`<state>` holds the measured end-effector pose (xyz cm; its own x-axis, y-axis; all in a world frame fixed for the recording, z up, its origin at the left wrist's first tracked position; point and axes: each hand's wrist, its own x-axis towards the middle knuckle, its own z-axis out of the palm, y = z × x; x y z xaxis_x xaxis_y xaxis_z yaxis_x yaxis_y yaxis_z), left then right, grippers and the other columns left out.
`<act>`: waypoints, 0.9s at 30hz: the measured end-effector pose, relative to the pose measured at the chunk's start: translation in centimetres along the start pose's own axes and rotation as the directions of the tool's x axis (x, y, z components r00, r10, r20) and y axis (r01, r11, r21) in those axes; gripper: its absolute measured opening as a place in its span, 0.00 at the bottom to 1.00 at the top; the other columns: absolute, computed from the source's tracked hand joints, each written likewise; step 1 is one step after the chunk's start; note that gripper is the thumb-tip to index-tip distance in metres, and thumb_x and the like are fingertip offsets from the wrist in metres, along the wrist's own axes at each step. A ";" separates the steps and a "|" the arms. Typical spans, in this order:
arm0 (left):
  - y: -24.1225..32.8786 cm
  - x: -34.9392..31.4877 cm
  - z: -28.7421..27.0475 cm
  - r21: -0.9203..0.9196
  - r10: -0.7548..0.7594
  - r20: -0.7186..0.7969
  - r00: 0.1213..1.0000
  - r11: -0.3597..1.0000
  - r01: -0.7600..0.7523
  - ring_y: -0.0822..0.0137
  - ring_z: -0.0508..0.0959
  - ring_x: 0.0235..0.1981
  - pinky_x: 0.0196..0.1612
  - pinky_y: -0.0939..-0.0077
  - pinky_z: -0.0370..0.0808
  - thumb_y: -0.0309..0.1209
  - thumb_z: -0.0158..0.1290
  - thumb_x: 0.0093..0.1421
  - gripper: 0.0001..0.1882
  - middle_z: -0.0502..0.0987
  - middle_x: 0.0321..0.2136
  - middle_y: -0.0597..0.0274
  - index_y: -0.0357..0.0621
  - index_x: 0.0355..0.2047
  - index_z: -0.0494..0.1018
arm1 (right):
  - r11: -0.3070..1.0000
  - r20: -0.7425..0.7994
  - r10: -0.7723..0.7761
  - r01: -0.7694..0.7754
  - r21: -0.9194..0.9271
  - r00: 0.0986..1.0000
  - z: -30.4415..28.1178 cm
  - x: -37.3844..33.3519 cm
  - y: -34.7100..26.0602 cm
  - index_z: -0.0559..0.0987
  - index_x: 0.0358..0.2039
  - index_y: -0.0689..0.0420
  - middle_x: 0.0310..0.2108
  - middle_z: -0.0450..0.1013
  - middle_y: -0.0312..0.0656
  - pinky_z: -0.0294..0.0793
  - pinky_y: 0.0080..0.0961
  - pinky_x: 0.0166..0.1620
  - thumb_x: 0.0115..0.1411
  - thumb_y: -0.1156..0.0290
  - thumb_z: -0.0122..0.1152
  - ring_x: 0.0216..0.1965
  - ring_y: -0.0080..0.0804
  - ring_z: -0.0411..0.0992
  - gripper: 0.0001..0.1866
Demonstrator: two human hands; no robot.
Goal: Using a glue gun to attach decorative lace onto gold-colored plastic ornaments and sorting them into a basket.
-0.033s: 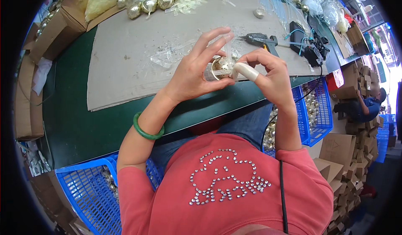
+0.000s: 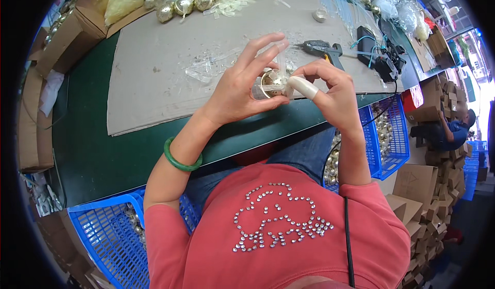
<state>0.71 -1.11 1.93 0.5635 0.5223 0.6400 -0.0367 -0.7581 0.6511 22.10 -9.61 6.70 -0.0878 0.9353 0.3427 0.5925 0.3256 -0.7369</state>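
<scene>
My left hand [image 2: 240, 93] cups a small gold bauble [image 2: 271, 81] with a clear plastic piece against it, thumb underneath and fingers spread above. My right hand [image 2: 332, 90] pinches the same bauble from the right; a white rubber finger cover [image 2: 304, 87] is on its thumb. Both hands hover over the near edge of a grey cardboard sheet [image 2: 154, 72] on the green tabletop [image 2: 87, 150]. A green bangle [image 2: 180, 160] circles my left wrist.
A glue gun [image 2: 322, 48] lies just beyond my hands, beside clear plastic scraps [image 2: 206, 67]. Several gold baubles [image 2: 191, 0] are heaped at the far edge. Blue baskets stand at my left [image 2: 103, 232] and right [image 2: 392, 134]. Another person [image 2: 454, 129] sits far right among cardboard boxes.
</scene>
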 end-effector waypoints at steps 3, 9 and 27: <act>0.1 0.1 0.2 0.023 0.042 -0.037 0.998 0.999 -0.041 0.57 0.84 0.48 0.50 0.65 0.85 0.34 0.75 0.49 0.48 0.64 0.70 0.57 0.48 0.71 0.66 | 1.000 -0.057 -0.027 0.027 0.000 0.998 0.7 -0.2 0.2 0.87 0.38 0.62 0.35 0.82 0.38 0.75 0.25 0.43 0.57 0.75 0.72 0.35 0.25 0.76 0.08; 0.0 -0.2 0.1 -0.019 -0.040 0.011 0.999 0.999 0.040 0.58 0.77 0.60 0.52 0.65 0.86 0.33 0.76 0.49 0.49 0.62 0.71 0.55 0.49 0.71 0.66 | 0.991 -0.134 -0.087 0.072 -0.114 0.987 1.7 -0.7 0.1 0.86 0.36 0.62 0.33 0.81 0.39 0.76 0.25 0.40 0.57 0.76 0.73 0.32 0.26 0.76 0.07; 0.3 -0.2 1.3 -0.081 -0.026 -0.087 0.996 0.996 0.019 0.56 0.86 0.48 0.48 0.64 0.86 0.35 0.76 0.51 0.48 0.62 0.69 0.53 0.50 0.71 0.66 | 0.865 -0.218 0.221 -0.088 0.494 0.951 2.5 -3.2 1.9 0.71 0.67 0.66 0.59 0.76 0.50 0.73 0.31 0.63 0.68 0.76 0.64 0.61 0.33 0.74 0.28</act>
<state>1.64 -1.90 1.45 0.4904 0.5742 0.6556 -0.0929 -0.7136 0.6944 21.51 -11.65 2.79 0.2217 0.9309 0.2903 0.1248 0.2681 -0.9553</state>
